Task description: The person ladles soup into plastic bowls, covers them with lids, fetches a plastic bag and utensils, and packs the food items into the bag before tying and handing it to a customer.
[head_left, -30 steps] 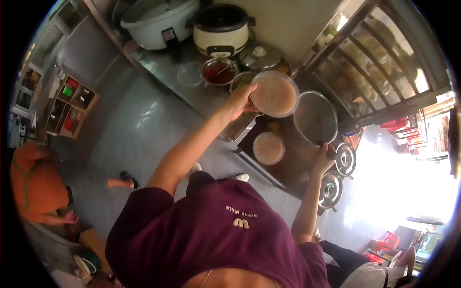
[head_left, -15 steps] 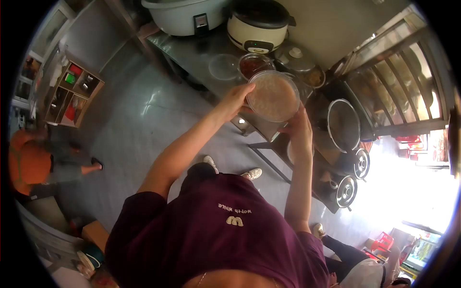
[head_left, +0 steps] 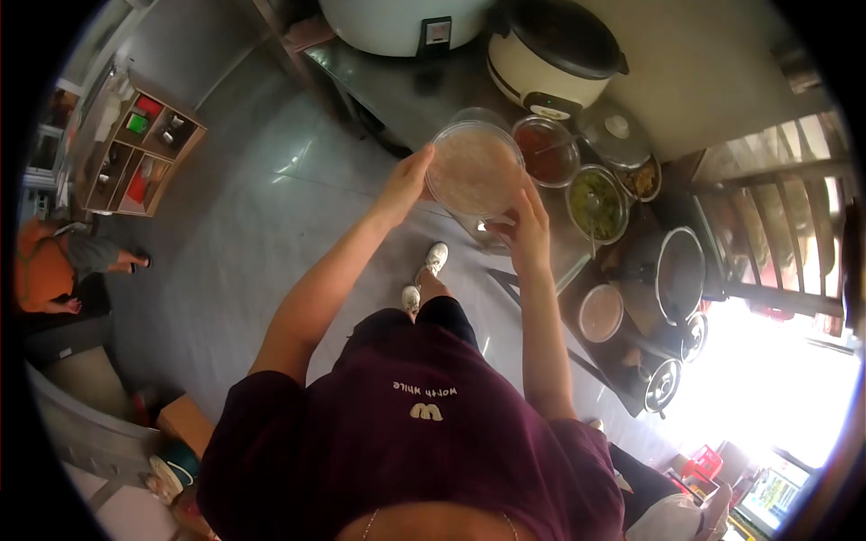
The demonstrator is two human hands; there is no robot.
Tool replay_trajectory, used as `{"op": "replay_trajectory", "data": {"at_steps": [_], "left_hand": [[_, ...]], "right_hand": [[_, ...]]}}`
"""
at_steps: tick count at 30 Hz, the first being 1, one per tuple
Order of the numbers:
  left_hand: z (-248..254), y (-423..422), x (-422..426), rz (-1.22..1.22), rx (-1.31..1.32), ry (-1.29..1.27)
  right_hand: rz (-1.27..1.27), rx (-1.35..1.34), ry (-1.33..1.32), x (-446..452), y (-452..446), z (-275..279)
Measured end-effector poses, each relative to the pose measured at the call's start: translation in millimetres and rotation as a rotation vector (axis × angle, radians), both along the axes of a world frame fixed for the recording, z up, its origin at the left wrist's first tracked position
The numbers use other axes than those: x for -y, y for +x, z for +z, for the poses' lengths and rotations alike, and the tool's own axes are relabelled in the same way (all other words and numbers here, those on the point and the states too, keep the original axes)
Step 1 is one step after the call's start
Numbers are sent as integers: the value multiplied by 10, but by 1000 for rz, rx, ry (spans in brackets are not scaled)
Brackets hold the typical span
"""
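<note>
Between my two hands is a round clear plastic bowl [head_left: 475, 169] with pale, brownish, cloudy contents. My left hand [head_left: 408, 187] grips its left side, thumb along the rim. My right hand [head_left: 528, 224] is closed around the lower right side, its fingers partly under the bowl. A clear round lid [head_left: 478, 115] lies on the counter just behind, partly hidden by the bowl. To the right of it stand a bowl of red sauce [head_left: 545, 149] and a bowl of chopped green food [head_left: 595, 200], both with spoons in them.
A white rice cooker [head_left: 388, 27] and a cream cooker with a black lid [head_left: 550, 63] stand on the metal counter [head_left: 383, 86]. Further right are a similar pale-filled bowl [head_left: 601, 313], a large pot [head_left: 678, 275] and stove burners [head_left: 663, 386]. A person in orange [head_left: 45, 270] is at far left.
The bowl and both hands have shifted left relative to the counter as my view turned and I stepped. More of the green food and the second pale-filled bowl now show.
</note>
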State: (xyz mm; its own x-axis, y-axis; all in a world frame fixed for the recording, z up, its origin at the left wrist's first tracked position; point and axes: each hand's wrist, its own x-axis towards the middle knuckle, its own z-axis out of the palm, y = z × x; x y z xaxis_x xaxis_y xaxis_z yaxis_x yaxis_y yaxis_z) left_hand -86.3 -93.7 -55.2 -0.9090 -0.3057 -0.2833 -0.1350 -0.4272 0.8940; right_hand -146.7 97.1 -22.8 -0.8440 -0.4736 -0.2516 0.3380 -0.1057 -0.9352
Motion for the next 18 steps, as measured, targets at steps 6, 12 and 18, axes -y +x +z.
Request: {"op": "replay_trajectory", "data": {"at_steps": [6, 12, 18], "left_hand": [[-261, -281, 664, 101, 76, -92], [-526, -597, 1228, 155, 141, -214], [-980, -870, 1680, 120, 194, -214]], "right_hand": [[88, 70, -55, 709, -378, -233], [152, 81, -134, 1299, -785, -639], [72, 126, -71, 1714, -1020, -857]]}}
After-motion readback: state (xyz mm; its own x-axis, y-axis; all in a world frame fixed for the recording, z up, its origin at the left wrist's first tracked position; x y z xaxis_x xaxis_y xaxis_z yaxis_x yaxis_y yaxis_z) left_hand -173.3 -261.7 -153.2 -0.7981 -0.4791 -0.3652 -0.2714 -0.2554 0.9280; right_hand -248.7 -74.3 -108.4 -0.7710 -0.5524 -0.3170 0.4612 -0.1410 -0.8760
